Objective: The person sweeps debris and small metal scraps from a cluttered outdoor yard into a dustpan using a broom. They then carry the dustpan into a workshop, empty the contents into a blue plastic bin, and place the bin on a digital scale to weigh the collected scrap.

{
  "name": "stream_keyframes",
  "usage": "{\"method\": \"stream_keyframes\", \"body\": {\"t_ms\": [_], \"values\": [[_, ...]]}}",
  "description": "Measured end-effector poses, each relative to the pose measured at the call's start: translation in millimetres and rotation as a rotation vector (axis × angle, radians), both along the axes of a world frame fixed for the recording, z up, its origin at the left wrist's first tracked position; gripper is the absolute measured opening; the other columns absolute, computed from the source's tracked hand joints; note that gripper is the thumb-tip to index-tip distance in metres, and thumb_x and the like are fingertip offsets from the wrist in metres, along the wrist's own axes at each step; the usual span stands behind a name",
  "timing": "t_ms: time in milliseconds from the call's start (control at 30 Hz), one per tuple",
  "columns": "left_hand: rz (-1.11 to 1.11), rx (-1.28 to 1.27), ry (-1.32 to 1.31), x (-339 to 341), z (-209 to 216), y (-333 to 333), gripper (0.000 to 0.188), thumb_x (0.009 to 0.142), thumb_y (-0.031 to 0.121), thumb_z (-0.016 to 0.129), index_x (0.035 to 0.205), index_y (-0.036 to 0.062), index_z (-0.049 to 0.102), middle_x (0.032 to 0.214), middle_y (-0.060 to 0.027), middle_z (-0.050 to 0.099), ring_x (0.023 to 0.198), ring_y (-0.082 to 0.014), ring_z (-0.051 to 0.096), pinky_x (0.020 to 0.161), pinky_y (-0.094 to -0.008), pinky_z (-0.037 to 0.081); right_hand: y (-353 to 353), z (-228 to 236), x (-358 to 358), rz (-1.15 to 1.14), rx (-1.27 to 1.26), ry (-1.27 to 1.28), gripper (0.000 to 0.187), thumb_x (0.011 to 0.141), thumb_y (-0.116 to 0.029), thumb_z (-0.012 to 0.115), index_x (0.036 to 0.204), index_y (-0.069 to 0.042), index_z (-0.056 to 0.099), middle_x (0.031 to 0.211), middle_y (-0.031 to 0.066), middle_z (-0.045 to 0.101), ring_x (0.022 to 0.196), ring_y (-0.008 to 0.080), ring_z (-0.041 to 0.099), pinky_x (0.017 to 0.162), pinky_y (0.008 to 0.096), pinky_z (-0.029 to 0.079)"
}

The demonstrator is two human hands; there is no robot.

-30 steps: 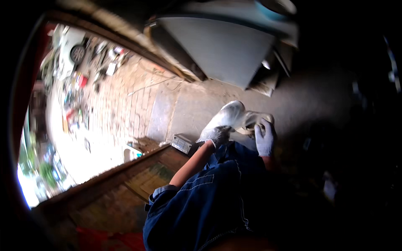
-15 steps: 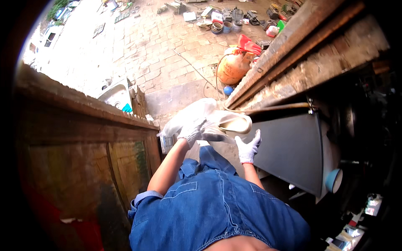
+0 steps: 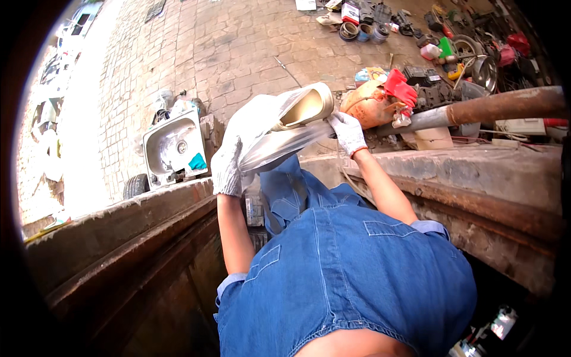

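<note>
A pale cream shoe (image 3: 308, 109) lies partly in a translucent white plastic bag (image 3: 262, 128), its opening facing up. Bag and shoe are held out in front of my body. My left hand (image 3: 227, 169), in a white knitted glove, grips the bag at its left end, and folds of plastic hide some of its fingers. My right hand (image 3: 348, 131), gloved likewise, is closed on the bag's stretched edge at the right, just beside the shoe's rounded end.
Doorway walls (image 3: 137, 232) flank me. Outside on the paving are a metal sink (image 3: 172, 143) at left and, at right, an orange gas cylinder (image 3: 364, 106) with red gloves (image 3: 399, 89) on it. A rusty pipe (image 3: 505, 108) juts across at right. Pots and clutter lie beyond.
I have moved forward through the doorway, and the view has turned. My right hand, apart from the bag before with fingers spread, has closed on its edge. The bag and shoe are higher.
</note>
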State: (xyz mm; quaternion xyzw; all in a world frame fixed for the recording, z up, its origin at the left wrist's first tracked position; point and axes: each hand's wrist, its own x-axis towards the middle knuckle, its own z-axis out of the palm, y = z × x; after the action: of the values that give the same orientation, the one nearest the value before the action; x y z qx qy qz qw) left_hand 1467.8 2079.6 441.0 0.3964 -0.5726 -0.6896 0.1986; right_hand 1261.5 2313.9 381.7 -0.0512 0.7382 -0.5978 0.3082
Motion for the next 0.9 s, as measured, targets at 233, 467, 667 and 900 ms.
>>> {"method": "stream_keyframes", "body": {"t_ms": [233, 467, 667, 900], "values": [[0.112, -0.124, -0.061, -125.0, -85.8, -156.0, 0.025, 0.090, 0.020, 0.058, 0.100, -0.0012, 0.065, 0.083, -0.0076, 0.063, 0.072, -0.0130, 0.058, 0.057, -0.0271, 0.046, -136.4, -22.1, -132.4, -0.119, -0.180, 0.241, 0.015, 0.088, -0.014, 0.060, 0.093, -0.002, 0.067, 0.070, -0.0003, 0.062, 0.062, 0.0046, 0.053, 0.055, 0.0223, 0.044], [-0.228, 0.067, -0.365, -375.1, -55.1, -172.9, 0.035, 0.086, 0.037, 0.061, 0.082, 0.0026, 0.066, 0.063, -0.0014, 0.057, 0.044, -0.0103, 0.047, 0.036, -0.0241, 0.034, -162.3, -11.6, -245.7, -0.114, -0.098, 0.222, 0.020, 0.087, -0.018, 0.061, 0.090, 0.001, 0.066, 0.075, 0.0066, 0.065, 0.065, 0.0099, 0.057, 0.059, 0.0272, 0.047], [-0.504, -0.066, -0.394, -573.5, -58.3, -159.5, 0.035, 0.086, 0.037, 0.060, 0.081, 0.0034, 0.068, 0.059, -0.0012, 0.055, 0.042, -0.0094, 0.044, 0.037, -0.0246, 0.034, -155.9, -47.5, -387.4, -0.281, -0.050, -0.015, 0.024, 0.088, -0.021, 0.057, 0.090, 0.002, 0.064, 0.078, 0.0089, 0.063, 0.072, 0.0153, 0.058, 0.067, 0.0285, 0.046], [-0.702, -0.353, -0.471, -838.6, -82.8, -96.2, 0.040, 0.085, 0.039, 0.058, 0.082, -0.0001, 0.065, 0.051, -0.0067, 0.050, 0.043, -0.0152, 0.051, 0.042, -0.0314, 0.045, -151.3, -56.4, -630.7, -0.371, -0.400, -0.138, 0.020, 0.092, -0.021, 0.053, 0.089, -0.003, 0.060, 0.076, 0.0012, 0.058, 0.068, 0.0080, 0.053, 0.062, 0.0237, 0.044]]}}
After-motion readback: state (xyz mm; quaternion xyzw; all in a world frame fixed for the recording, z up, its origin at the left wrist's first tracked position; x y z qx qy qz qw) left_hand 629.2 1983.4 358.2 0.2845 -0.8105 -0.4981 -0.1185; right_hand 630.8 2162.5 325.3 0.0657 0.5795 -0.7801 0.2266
